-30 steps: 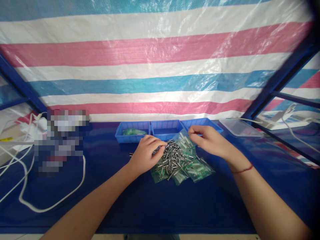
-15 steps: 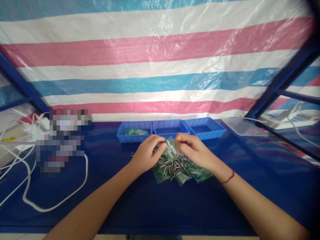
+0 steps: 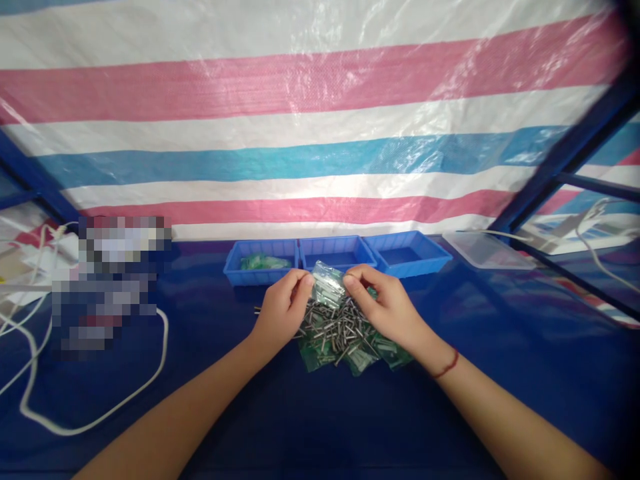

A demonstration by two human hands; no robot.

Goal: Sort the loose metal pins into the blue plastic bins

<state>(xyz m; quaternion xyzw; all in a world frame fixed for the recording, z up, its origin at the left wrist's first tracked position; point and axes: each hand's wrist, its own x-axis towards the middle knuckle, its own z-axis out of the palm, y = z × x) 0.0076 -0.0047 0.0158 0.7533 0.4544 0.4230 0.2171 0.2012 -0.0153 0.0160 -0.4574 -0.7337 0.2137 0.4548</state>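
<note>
A small clear plastic bag (image 3: 327, 291) is pinched between the left hand (image 3: 281, 313) on its left and the right hand (image 3: 387, 308) on its right. Directly below the grip lies a heap of short silver metal pins (image 3: 336, 330), resting on flat green plastic packets (image 3: 355, 352) on the dark blue table cover (image 3: 310, 407). Just behind the grip stand three shallow blue plastic trays (image 3: 336, 253) side by side; the one to its left holds a green packet (image 3: 263, 263). Well left of the grip, a white cable (image 3: 95, 417) loops over the table.
</note>
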